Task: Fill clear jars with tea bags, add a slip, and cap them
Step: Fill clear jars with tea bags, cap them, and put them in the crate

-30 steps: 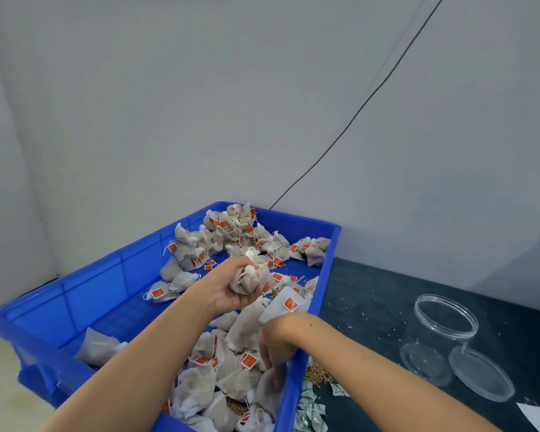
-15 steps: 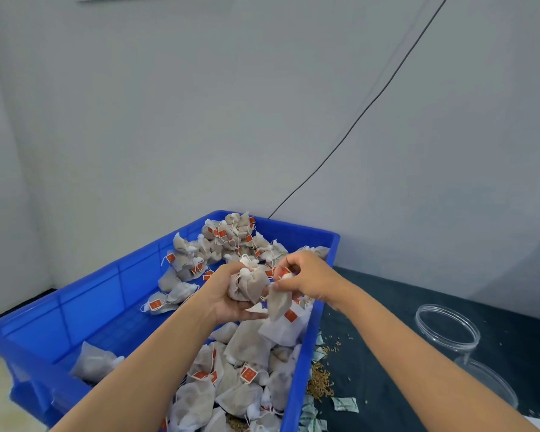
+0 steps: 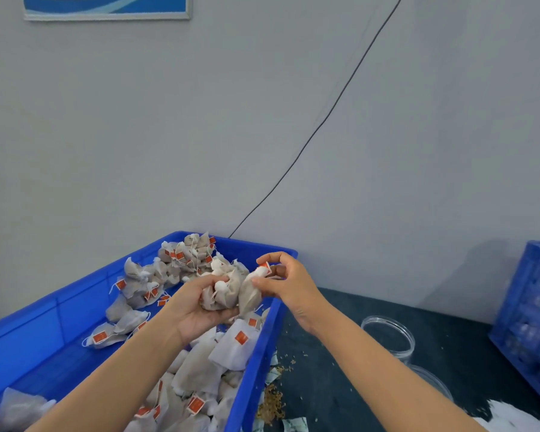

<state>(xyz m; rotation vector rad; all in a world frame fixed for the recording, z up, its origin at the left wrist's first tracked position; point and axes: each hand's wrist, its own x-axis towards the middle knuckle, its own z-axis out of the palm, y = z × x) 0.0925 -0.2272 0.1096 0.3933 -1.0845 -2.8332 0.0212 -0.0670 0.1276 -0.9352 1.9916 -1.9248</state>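
grey wall (image 3: 418, 151), dark table (image 3: 340, 369), blue bin (image 3: 256, 363), scattered grains (image 3: 270, 403)

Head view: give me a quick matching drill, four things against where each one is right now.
Things:
1. bunch of beige tea bags
2. single tea bag with orange tag
3. clear round plastic jar
4. scattered loose brown grains

Places:
A. standing open on the dark tabletop
B. pinched by the right hand
C. on the tabletop beside the big blue plastic bin
D. held in the left hand

Pairs: 1-D, 2-B, 3-A, 4-C
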